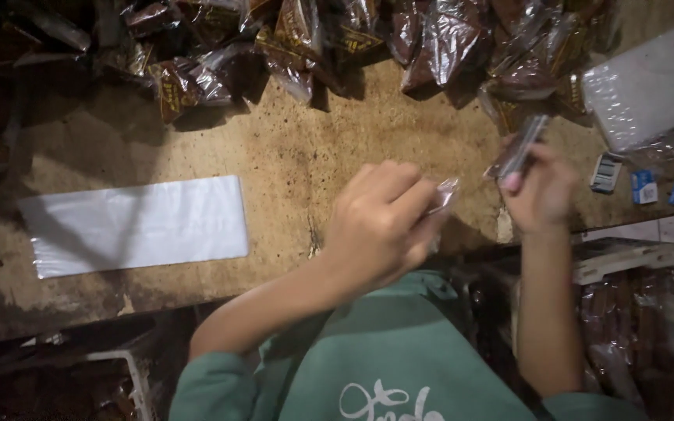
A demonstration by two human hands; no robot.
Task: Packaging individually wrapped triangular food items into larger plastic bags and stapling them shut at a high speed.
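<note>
Nearest the camera: left hand [380,226], fingers curled shut, pinching a small clear plastic wrapper [446,193]. Right hand [540,191], closed around a slim, glossy dark packet [518,148], raised just beside it. Step judged: packet being paired with wrapper; insertion would need the mouth held apart. Beyond: worn, stained brown worktop [298,156]; flat white plastic bags [138,224]; heap of crinkled, shiny brown packets [313,35].

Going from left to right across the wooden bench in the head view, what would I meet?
Flat stack of clear plastic bags → left hand pinching a bit of clear film → right hand holding a thin packet → small striped label → two small blue packets.
</note>
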